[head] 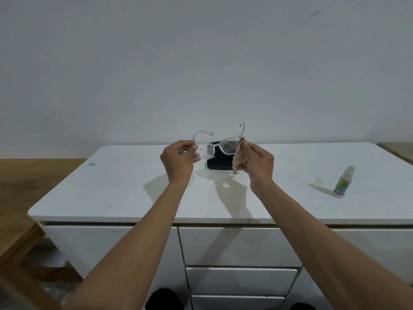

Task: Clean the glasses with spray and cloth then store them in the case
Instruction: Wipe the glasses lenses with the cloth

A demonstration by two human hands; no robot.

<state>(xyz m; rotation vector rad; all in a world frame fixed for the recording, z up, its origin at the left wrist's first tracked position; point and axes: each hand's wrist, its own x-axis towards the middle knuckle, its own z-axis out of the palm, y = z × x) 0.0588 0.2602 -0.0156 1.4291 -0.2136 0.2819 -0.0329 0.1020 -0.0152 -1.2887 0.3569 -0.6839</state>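
Observation:
I hold clear-framed glasses up above the white tabletop, arms unfolded and pointing away from me. My left hand pinches the frame at its left lens end. My right hand grips a tan cloth pressed against the right lens, which shows specks and droplets. A black glasses case lies on the table right behind and below the glasses, partly hidden by them and the cloth. The small spray bottle stands upright at the table's right, apart from both hands.
A small clear cap lies just left of the spray bottle. The white table has drawers below its front edge. A wooden surface sits to the left, and a plain wall rises behind.

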